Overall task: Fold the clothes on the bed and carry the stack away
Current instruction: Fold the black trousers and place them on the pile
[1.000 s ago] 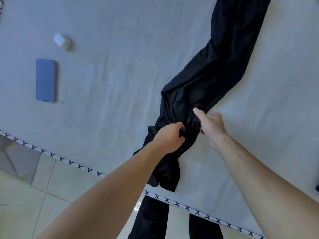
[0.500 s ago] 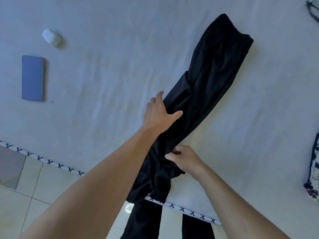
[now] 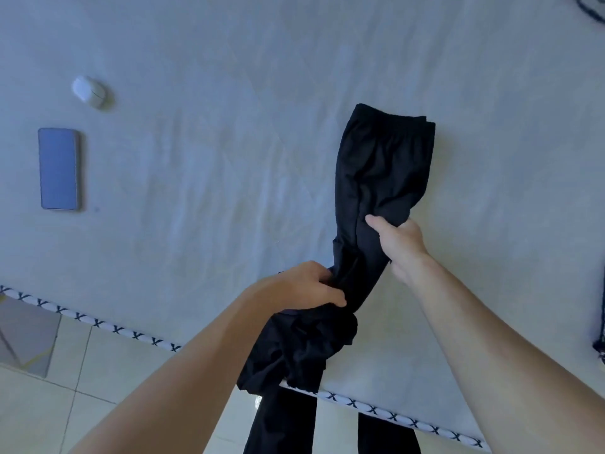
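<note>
I note both hands, left (image 3: 304, 286) and right (image 3: 397, 240), now gripping black trousers (image 3: 376, 178) hauled nearer the bed (image 3: 196, 191) edge (legs still overhanging), fold barely begun.

No words, numbers or brand marks can be read anywhere. The nearest thing to a sign is the row of dark X-shaped marks on the white trim (image 3: 136, 335) along the bed's (image 3: 203, 158) edge.

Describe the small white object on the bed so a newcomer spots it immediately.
Start at the pale bed sheet and look to its far left. Just beyond the flat blue phone lies a white earbud case, small, rounded and glossy, unlike the rectangular phone.
</note>
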